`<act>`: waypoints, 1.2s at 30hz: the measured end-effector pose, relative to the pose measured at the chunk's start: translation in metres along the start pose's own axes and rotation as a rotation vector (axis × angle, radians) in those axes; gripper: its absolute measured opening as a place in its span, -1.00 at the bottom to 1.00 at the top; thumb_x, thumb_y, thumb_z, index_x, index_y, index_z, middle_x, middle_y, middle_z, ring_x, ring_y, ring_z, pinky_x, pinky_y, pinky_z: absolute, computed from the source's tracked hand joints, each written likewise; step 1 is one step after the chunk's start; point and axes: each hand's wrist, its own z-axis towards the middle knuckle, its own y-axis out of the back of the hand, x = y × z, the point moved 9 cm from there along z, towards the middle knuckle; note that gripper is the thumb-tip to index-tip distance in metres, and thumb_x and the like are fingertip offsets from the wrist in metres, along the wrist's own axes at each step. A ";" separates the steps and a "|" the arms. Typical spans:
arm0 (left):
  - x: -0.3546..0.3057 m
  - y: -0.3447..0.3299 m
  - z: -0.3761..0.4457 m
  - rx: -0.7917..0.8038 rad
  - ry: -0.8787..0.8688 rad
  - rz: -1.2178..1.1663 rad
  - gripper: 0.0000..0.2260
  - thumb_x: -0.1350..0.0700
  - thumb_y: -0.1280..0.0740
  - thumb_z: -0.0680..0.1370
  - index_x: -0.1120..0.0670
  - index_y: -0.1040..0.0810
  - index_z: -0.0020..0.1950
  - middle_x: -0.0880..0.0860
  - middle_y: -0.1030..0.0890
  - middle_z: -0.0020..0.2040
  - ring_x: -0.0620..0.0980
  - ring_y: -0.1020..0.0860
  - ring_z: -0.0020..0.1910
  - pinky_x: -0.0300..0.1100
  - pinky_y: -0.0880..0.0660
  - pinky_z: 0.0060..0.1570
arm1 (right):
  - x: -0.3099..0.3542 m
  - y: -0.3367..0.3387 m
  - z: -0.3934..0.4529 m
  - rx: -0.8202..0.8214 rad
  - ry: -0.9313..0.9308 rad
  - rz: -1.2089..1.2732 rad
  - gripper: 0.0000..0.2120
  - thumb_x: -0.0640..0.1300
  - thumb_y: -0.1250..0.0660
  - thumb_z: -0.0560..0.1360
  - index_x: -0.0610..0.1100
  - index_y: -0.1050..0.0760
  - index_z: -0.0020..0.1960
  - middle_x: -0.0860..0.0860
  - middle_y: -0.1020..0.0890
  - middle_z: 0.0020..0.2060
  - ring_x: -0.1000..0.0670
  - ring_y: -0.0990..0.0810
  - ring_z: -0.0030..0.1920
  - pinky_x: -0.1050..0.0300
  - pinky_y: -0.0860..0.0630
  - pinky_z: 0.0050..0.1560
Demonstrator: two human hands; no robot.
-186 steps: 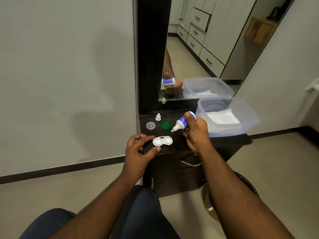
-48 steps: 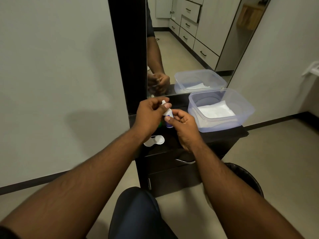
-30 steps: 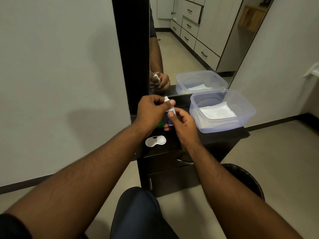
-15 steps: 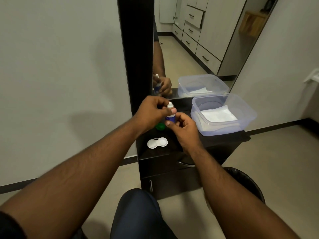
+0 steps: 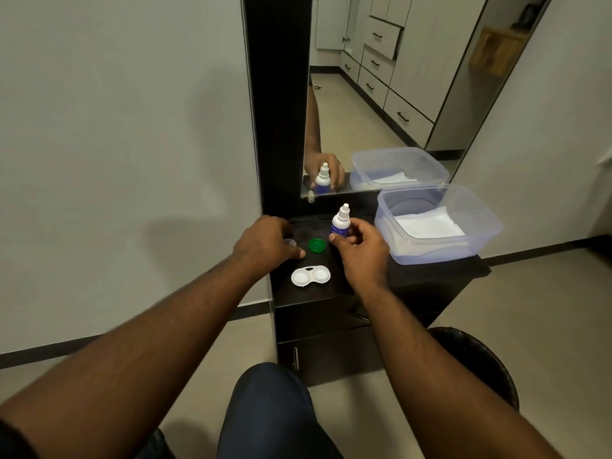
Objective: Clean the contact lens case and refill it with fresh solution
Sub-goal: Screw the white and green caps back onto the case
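Now right hand [image 5: 359,246] is gripping the upright solution bottle [image 5: 341,221] just behind-right of the open lens case [image 5: 310,276] on the bench [image 5: 430,276]; left hand [image 5: 265,243], curled, is reaching over the clear cap [image 5: 290,242] behind-left of the case, grasp unclear

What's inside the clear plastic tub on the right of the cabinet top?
The clear plastic tub holds a folded white paper tissue lying flat on its floor. Whatever might sit under the tissue is covered.
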 end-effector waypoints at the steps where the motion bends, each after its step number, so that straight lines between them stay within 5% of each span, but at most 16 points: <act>1: 0.000 0.000 0.000 -0.001 0.007 -0.002 -0.46 -0.04 -0.53 0.36 0.09 -0.52 0.27 0.10 -0.57 0.22 0.07 -0.55 0.14 -0.02 -0.53 0.10 | -0.002 -0.001 0.001 0.003 -0.005 -0.022 -0.64 -0.17 -0.49 0.39 -0.08 -0.54 0.17 -0.04 -0.62 -0.02 0.11 -0.56 -0.17 0.36 -0.47 -0.15; 9: -0.002 0.004 -0.003 -0.056 0.015 -0.078 -0.63 0.05 -0.51 0.40 0.14 -0.59 0.15 0.10 -0.63 0.06 -0.01 -0.55 -0.04 -0.17 -0.47 -0.09 | 0.011 0.006 -0.004 -0.016 0.043 0.044 -0.52 -0.14 -0.54 0.33 0.02 -0.49 0.20 0.06 -0.49 0.01 0.13 -0.50 -0.20 0.31 -0.52 -0.15; 13: 0.002 0.016 -0.012 -0.130 0.038 -0.359 -0.76 0.06 -0.54 0.37 0.13 -0.59 -0.07 0.07 -0.63 -0.16 -0.02 -0.60 -0.24 -0.13 -0.60 -0.30 | 0.011 0.002 -0.006 0.128 0.003 0.311 -0.79 -0.26 -0.49 0.38 -0.08 -0.55 -0.05 -0.05 -0.50 -0.27 0.07 -0.44 -0.29 0.25 -0.48 -0.25; 17: -0.009 0.037 -0.031 -0.251 -0.041 -0.507 -0.73 0.05 -0.53 0.38 0.15 -0.53 -0.09 0.01 -0.56 -0.29 -0.09 -0.55 -0.35 -0.37 -0.48 -0.46 | 0.011 -0.007 -0.008 0.292 -0.052 0.304 -0.94 -0.30 -0.44 0.41 -0.17 -0.61 -0.15 -0.05 -0.58 -0.33 0.10 -0.51 -0.32 0.26 -0.49 -0.27; 21: -0.027 0.059 -0.060 -0.414 -0.232 -0.457 -0.73 0.01 -0.51 0.39 0.06 -0.52 -0.03 -0.11 -0.55 -0.21 -0.21 -0.51 -0.24 -0.51 -0.42 -0.29 | 0.012 -0.014 -0.009 0.535 -0.078 0.254 -0.92 -0.31 -0.40 0.43 -0.18 -0.63 -0.11 -0.11 -0.63 -0.26 0.07 -0.52 -0.33 0.24 -0.48 -0.33; 25: -0.027 0.057 -0.076 -0.407 -0.282 -0.521 -0.77 0.01 -0.48 0.43 0.04 -0.63 0.05 -0.09 -0.63 -0.12 -0.22 -0.55 -0.17 -0.48 -0.43 -0.24 | 0.016 -0.018 -0.015 0.741 -0.045 0.081 -0.86 -0.30 -0.42 0.42 -0.17 -0.65 -0.03 -0.03 -0.68 -0.10 0.06 -0.64 -0.10 0.27 -0.57 -0.12; 31: 0.002 0.030 -0.086 -0.386 -0.191 -0.626 -0.81 0.02 -0.52 0.38 0.06 -0.65 -0.09 -0.11 -0.65 -0.20 -0.22 -0.58 -0.19 -0.45 -0.47 -0.24 | 0.016 -0.024 -0.018 0.832 0.024 -0.066 -0.71 -0.16 -0.55 0.32 -0.04 -0.65 0.02 0.05 -0.64 -0.19 0.14 -0.58 -0.21 0.29 -0.53 -0.09; 36: 0.011 0.010 -0.087 -0.390 -0.157 -0.616 -0.79 0.09 -0.53 0.37 0.01 -0.63 -0.03 -0.15 -0.65 -0.09 -0.22 -0.59 -0.08 -0.47 -0.49 -0.07 | 0.017 -0.031 -0.022 0.883 0.137 -0.208 -0.62 -0.09 -0.57 0.28 0.03 -0.62 0.07 0.04 -0.58 -0.01 0.07 -0.58 -0.11 0.29 -0.55 -0.10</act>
